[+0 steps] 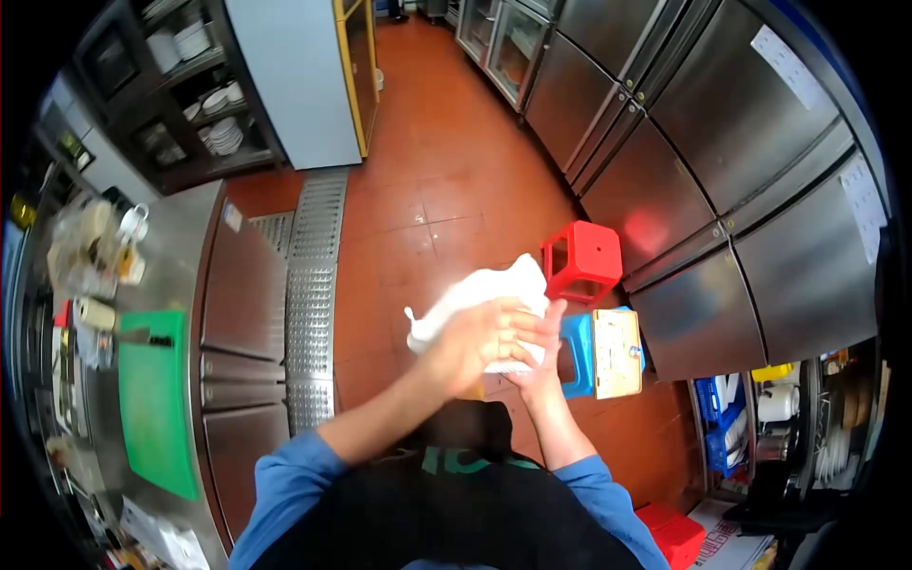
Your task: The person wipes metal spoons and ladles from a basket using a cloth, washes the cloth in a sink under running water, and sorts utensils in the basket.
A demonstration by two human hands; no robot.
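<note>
A white cloth [470, 294], crumpled and hanging loosely, is in front of me at waist height above the floor. My left hand [484, 337] lies across it with fingers stretched out toward the right, palm not closed. From the other side, my right hand [541, 366] grips the cloth near its right edge, thumb pointing up and the other fingers partly hidden by the left hand. The two hands are close together and seem to touch.
Right of my hands stand a red stool [591, 252] and a blue stool [577, 347] with a tan board [617, 353]. Steel refrigerators [665, 180] line the right. To the left, a steel counter [180, 256] bears a green cutting board [152, 408] and a knife [142, 336].
</note>
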